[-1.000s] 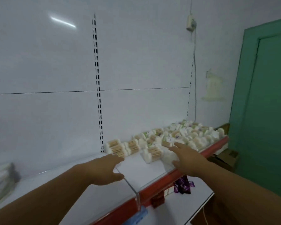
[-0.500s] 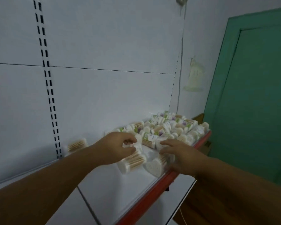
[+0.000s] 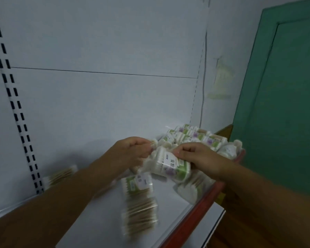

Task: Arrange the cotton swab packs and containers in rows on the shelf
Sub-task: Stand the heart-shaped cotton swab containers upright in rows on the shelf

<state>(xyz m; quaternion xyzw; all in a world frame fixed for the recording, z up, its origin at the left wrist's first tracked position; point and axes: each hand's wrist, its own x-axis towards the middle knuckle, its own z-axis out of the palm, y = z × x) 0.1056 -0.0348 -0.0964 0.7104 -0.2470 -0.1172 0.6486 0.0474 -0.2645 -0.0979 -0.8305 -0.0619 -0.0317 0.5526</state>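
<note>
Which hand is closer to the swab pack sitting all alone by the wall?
Left. The left hand is right of that lone pack; the right hand is farther right.

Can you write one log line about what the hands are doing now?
left hand pinches small swab pack | right hand grips labelled swab pack | shelf holds loose pile

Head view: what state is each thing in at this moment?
left hand, pinching a small swab pack
right hand, gripping the labelled swab pack
front swab packs, lying loose on the shelf, blurred
pile of packs, jumbled at the shelf's right end
lone pack, lying by the back wall
green door, shut
</note>
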